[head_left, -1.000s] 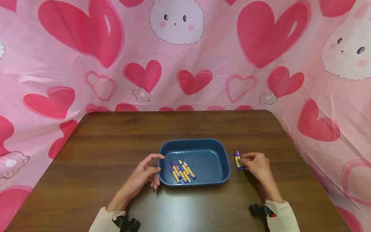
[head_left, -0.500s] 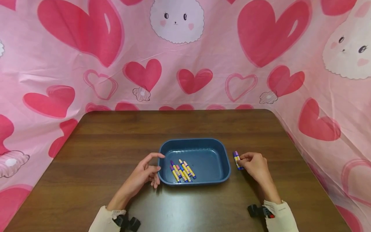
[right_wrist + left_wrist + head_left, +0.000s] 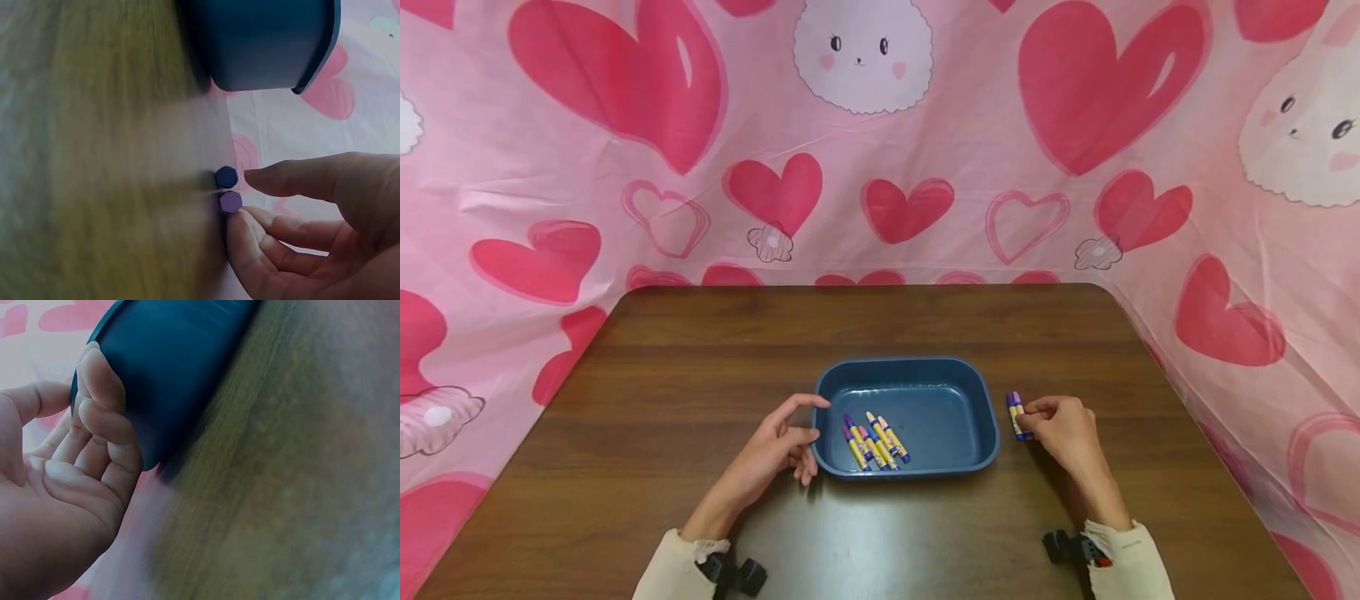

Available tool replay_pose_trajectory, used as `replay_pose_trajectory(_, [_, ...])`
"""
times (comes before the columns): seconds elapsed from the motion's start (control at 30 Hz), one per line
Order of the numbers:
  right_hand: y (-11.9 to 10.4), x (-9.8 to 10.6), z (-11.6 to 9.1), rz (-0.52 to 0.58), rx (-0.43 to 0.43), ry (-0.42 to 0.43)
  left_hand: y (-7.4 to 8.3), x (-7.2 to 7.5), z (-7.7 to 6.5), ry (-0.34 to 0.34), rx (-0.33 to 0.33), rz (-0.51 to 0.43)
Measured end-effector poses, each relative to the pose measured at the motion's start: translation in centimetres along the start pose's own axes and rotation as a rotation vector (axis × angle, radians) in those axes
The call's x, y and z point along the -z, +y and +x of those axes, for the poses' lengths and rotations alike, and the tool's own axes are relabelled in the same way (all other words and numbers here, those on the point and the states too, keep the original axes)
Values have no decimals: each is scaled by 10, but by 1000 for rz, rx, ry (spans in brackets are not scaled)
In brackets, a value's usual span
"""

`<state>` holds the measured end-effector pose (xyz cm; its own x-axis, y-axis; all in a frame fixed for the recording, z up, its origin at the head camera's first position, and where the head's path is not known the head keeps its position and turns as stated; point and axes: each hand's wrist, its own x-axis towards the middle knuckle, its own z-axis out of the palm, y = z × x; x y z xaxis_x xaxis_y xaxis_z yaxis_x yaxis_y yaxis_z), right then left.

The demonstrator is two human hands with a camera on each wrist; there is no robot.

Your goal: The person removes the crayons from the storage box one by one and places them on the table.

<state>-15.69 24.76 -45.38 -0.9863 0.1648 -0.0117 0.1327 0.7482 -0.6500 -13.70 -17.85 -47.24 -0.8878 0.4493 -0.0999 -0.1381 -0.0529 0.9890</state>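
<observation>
My left hand (image 3: 775, 450) rests at the left end of a blue tray (image 3: 981, 417), its relaxed fingers touching the rim; in the left wrist view those fingers (image 3: 100, 381) lie against the outer wall. Right of the tray, two crayons (image 3: 1013, 408) lie side by side, one dark blue-purple and one lighter purple. My right hand (image 3: 1063, 429) holds them at their right side with thumb and fingertips. Seen end-on in the right wrist view, the dark blue crayon (image 3: 226, 177) lies near the thumb tip and the purple crayon (image 3: 230, 202) meets a fingertip.
Several yellow-wrapped crayons (image 3: 876, 442) lie in the left part of the tray. Under everything is a brown wooden table (image 3: 715, 333). A pink curtain with hearts (image 3: 970, 142) hangs behind and at the sides. A small black device (image 3: 730, 571) sits on each wrist.
The right hand and the two crayons shift slightly left, then slightly back right. The left hand and tray stay in place.
</observation>
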Motion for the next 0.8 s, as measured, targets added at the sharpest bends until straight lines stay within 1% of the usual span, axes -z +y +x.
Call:
replay_pose_trajectory(0.17, [-5,6,-4,12,25,58,-1,-1,1,-1,4,-3])
replay_pose_trajectory(0.3, [-15,11,-9,41,58,113,-1,-4,1,-4,18,-3])
replay_pose_trajectory(0.37, [-22,12,-13,39,91,135,-2,-5,2,-4,21,-2])
replay_pose_trajectory(0.47, [-38,12,-17,42,161,160,-3,-5,2,-7,5,-8])
replay_pose_trajectory(0.53, [-50,11,-20,53,205,160,-3,-5,2,-11,-7,-22])
replay_pose_trajectory(0.6, [-63,9,-21,75,245,142,-3,-4,1,-16,-17,-40])
replay_pose_trajectory(0.63, [-70,7,-22,82,261,118,-4,-4,1,-15,-17,-50])
replay_pose_trajectory(0.8, [-99,-14,-25,74,321,-56,-4,-1,0,-14,-7,-67])
